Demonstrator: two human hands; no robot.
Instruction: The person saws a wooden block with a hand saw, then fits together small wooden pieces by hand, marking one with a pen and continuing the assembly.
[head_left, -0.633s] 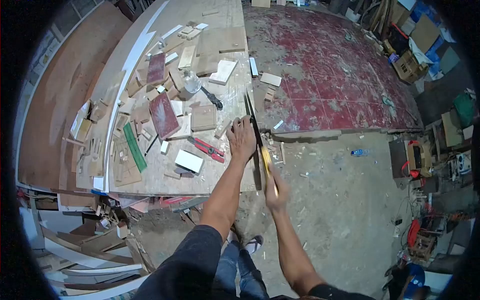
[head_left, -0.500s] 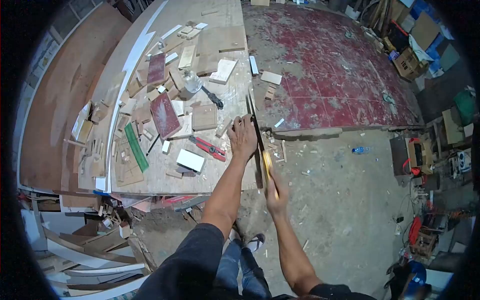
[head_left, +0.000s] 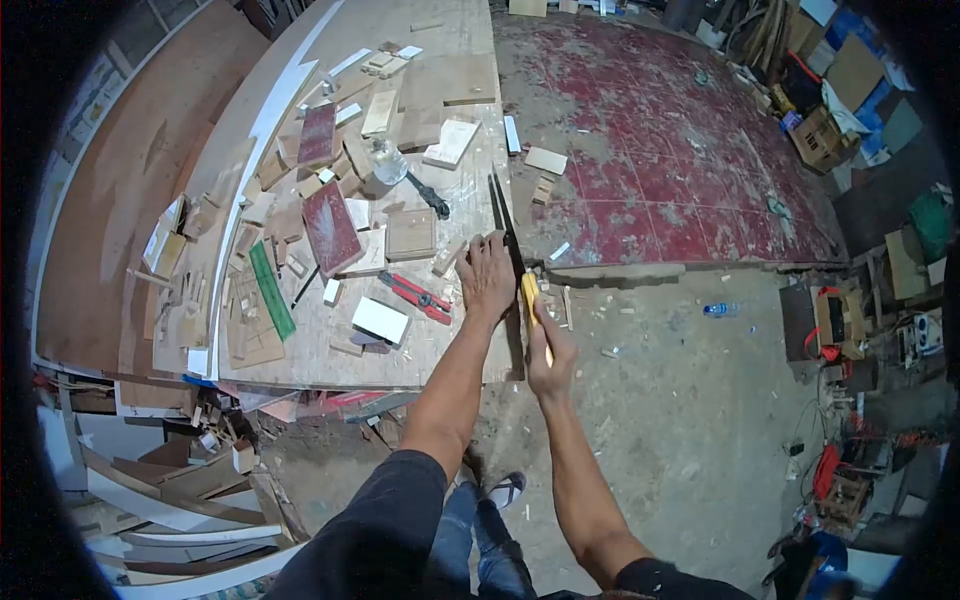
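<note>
My right hand [head_left: 551,362] is closed round the yellow handle of a handsaw [head_left: 531,291]. Its dark blade runs forward along the right edge of the wooden worktable [head_left: 440,358]. My left hand [head_left: 487,277] presses down at that edge, just left of the blade, with bent fingers. A small wood block [head_left: 447,258] shows beside the left fingers; what lies under the palm is mostly hidden. Left of my wrist lie red-handled pliers [head_left: 420,298] and a white-topped block [head_left: 381,320].
Wood offcuts, dark red boards [head_left: 331,228], a clear jar [head_left: 386,163] and a green strip [head_left: 271,290] cover the table's left. A raised red floor [head_left: 660,150] lies ahead right. A plastic bottle [head_left: 719,310] rests on the concrete floor [head_left: 680,420].
My right hand has pushed the handsaw forward, away from me, along the table edge. The left hand stays in nearly the same place.
</note>
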